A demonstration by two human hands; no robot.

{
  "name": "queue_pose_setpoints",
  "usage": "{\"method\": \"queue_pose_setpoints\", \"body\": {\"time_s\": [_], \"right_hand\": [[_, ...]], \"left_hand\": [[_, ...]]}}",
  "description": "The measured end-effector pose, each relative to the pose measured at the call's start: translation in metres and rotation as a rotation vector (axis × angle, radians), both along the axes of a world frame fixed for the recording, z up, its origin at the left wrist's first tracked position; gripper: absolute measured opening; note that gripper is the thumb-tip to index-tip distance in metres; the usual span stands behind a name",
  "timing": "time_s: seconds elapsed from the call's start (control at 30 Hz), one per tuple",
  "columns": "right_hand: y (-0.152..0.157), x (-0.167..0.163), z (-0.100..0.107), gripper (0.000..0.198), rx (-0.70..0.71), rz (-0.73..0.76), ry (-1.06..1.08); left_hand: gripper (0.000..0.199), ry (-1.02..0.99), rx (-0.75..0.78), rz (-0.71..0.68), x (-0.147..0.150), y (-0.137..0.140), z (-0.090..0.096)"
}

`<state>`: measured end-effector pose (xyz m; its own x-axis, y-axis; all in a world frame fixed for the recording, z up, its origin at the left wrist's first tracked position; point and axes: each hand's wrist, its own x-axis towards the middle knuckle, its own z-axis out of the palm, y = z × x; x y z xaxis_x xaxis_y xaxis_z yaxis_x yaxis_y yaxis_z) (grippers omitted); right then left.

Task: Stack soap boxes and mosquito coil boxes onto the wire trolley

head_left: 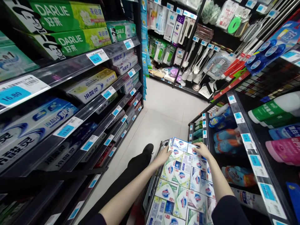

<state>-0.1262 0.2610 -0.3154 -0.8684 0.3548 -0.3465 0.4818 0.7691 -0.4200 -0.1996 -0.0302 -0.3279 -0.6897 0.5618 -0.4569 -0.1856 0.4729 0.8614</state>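
Note:
A layer of small white, green and blue soap boxes (pixel 181 176) lies packed in a low dark crate or cart in front of me, low in the head view. My left hand (pixel 164 155) is at the far left corner of the stack, its thumb on a box and the other fingers bent over the side, partly hidden. At the far right corner, my right hand (pixel 202 150) curls round an end box, with its fingertips on the top. Between the two hands lies a row of soap boxes (pixel 180 144). Both forearms reach forward over the stack.
Shelves of toothpaste boxes (pixel 77 40) with price tags run along the left. On the right, a shelf holds bottles (pixel 276 109) close to my right arm. Brushes and cleaning tools (pixel 194 62) hang at the aisle's end. My shoe (pixel 148 148) is on the pale floor (pixel 161 109).

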Motion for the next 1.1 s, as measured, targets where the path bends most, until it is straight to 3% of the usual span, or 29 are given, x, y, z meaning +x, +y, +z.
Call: {"method": "queue_pose_setpoints", "body": {"time_s": [0.23, 0.53, 0.8, 1.1], "right_hand": [[-0.009, 0.005, -0.003, 0.033, 0.024, -0.062, 0.082], [-0.013, 0.008, -0.005, 0.029, 0.064, -0.151, 0.125], [-0.011, 0.016, -0.006, 0.035, 0.08, -0.195, 0.107], [-0.012, 0.015, -0.007, 0.035, 0.115, -0.255, 0.119]], "left_hand": [[0.051, 0.233, -0.142, -0.119, -0.014, 0.018, 0.011], [0.035, 0.276, -0.196, -0.128, -0.019, 0.036, 0.021], [0.058, 0.323, -0.229, -0.078, -0.027, 0.044, 0.019], [0.049, 0.332, -0.269, -0.076, -0.041, 0.056, 0.02]]}}
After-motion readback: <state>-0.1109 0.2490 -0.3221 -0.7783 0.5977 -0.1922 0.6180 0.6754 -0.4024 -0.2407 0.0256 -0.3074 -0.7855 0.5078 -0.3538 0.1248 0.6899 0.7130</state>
